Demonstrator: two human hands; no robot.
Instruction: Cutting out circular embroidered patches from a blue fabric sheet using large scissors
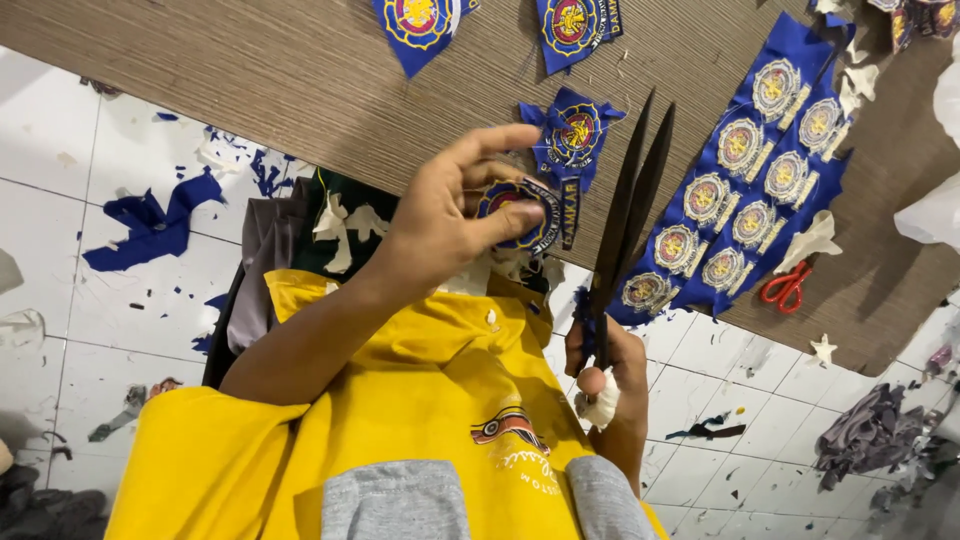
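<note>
Left hand: is being kept closed around a round embroidered patch, pinched by thumb and fingers.
Patch: is being held at centre, eleven o'clock from the blades.
Right hand: is being closed on black scissors, blades slightly parted.
Advice: the patch border should be turned into the blades.

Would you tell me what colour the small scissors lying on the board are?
The small scissors have red handles, seen in the head view.
</note>
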